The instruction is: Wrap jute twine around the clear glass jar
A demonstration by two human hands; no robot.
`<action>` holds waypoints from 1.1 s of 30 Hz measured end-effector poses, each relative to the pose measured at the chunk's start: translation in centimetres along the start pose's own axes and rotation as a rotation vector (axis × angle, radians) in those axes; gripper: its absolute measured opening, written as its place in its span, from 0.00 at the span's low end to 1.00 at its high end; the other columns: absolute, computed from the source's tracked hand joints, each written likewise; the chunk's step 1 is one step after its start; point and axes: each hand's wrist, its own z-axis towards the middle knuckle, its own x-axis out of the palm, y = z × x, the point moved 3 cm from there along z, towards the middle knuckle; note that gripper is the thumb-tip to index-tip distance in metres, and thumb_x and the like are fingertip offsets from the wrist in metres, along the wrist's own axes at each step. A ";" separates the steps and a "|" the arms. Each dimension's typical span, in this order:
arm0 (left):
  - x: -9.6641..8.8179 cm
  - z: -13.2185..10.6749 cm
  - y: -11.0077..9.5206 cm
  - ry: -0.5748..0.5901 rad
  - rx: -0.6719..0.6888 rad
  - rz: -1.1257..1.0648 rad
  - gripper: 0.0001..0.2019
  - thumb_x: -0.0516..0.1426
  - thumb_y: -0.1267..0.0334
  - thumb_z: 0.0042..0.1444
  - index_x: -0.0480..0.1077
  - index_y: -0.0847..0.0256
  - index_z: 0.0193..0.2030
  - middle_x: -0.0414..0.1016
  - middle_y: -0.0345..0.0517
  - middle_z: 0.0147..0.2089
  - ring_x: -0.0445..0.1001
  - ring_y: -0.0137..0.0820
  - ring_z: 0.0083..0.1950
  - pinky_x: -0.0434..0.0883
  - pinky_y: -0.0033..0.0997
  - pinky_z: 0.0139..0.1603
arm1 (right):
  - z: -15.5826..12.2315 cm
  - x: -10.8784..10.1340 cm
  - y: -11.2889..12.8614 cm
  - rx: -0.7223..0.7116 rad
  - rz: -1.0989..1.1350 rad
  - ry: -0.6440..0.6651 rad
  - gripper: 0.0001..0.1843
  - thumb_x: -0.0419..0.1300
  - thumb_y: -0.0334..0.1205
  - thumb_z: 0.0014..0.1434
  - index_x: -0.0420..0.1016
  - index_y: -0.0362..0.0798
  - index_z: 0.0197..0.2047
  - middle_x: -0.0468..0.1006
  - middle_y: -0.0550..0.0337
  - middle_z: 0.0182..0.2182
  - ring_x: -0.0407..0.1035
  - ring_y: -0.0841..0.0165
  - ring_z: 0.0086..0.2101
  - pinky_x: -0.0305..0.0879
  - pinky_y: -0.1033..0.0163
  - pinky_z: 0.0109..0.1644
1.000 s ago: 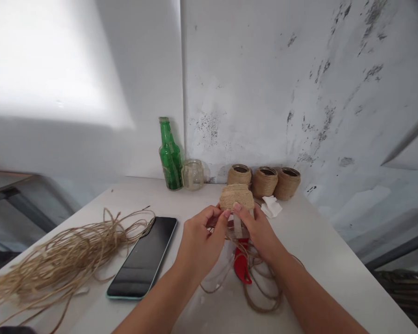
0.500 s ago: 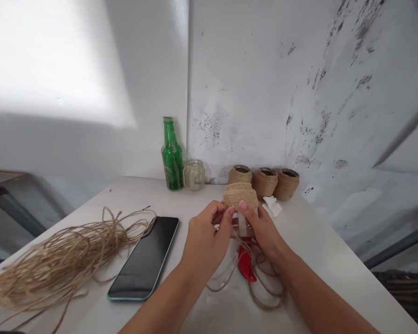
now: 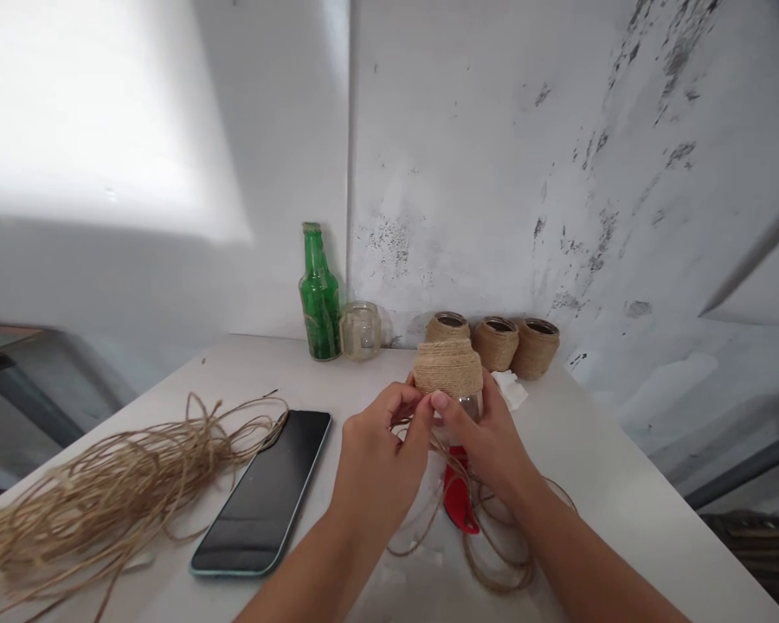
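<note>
Left hand [image 3: 380, 459]: fingers pressed together, pinching thin tan jute twine [image 3: 428, 446] close against the wrapped edge. Right hand [image 3: 486, 441]: fingers spread around a clear glass jar part-wrapped in twine [image 3: 447, 368], upright at frame centre, over the white worktop [image 3: 590, 441].

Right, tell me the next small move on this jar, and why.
Probably pass the twine once more around the glass jar just below the wrapped turns with the left hand. The glass beneath is bare, the right hand holds the jar, and the strand runs down to a loose coil.
</note>
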 end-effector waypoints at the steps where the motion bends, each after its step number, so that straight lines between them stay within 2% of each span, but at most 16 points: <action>1: 0.0 0.0 0.0 -0.001 -0.011 -0.007 0.12 0.60 0.56 0.67 0.76 0.58 0.34 0.82 0.40 0.33 0.79 0.31 0.34 0.67 0.26 0.32 | 0.0 0.1 -0.1 -0.007 0.000 -0.010 0.28 0.73 0.56 0.60 0.75 0.53 0.58 0.83 0.52 0.55 0.75 0.53 0.56 0.70 0.48 0.62; 4: 0.0 0.2 0.2 0.005 -0.038 -0.040 0.13 0.61 0.55 0.67 0.76 0.58 0.34 0.82 0.41 0.33 0.79 0.31 0.34 0.67 0.27 0.32 | 0.1 0.2 -0.3 -0.017 0.041 -0.008 0.25 0.70 0.56 0.63 0.76 0.52 0.57 0.83 0.52 0.55 0.75 0.54 0.56 0.69 0.48 0.63; 11: -0.2 0.3 0.6 0.028 -0.040 -0.052 0.13 0.61 0.53 0.67 0.78 0.58 0.35 0.83 0.42 0.34 0.80 0.34 0.38 0.68 0.28 0.35 | 0.2 0.1 -0.5 0.001 0.173 0.032 0.29 0.72 0.58 0.62 0.74 0.54 0.60 0.83 0.53 0.56 0.76 0.54 0.57 0.68 0.46 0.66; 19: 0.0 0.1 0.7 0.016 -0.048 -0.096 0.12 0.61 0.53 0.66 0.79 0.58 0.36 0.83 0.43 0.34 0.80 0.35 0.38 0.70 0.29 0.37 | 0.4 -0.1 -0.2 0.048 0.140 0.032 0.24 0.71 0.58 0.61 0.77 0.53 0.54 0.86 0.53 0.50 0.80 0.57 0.48 0.76 0.52 0.55; 27: 0.1 0.0 0.9 0.011 -0.052 -0.122 0.10 0.62 0.54 0.65 0.78 0.58 0.37 0.83 0.44 0.34 0.80 0.35 0.38 0.70 0.29 0.36 | 0.3 0.0 0.5 0.084 0.182 0.038 0.22 0.70 0.57 0.61 0.78 0.55 0.53 0.86 0.55 0.50 0.80 0.57 0.50 0.78 0.54 0.54; 33: 0.1 0.3 0.8 0.000 -0.066 -0.152 0.09 0.63 0.56 0.64 0.77 0.58 0.35 0.82 0.44 0.33 0.80 0.34 0.37 0.70 0.28 0.35 | 0.6 -0.2 -0.7 0.103 0.156 0.030 0.26 0.72 0.59 0.59 0.75 0.54 0.53 0.86 0.53 0.49 0.80 0.55 0.50 0.76 0.52 0.55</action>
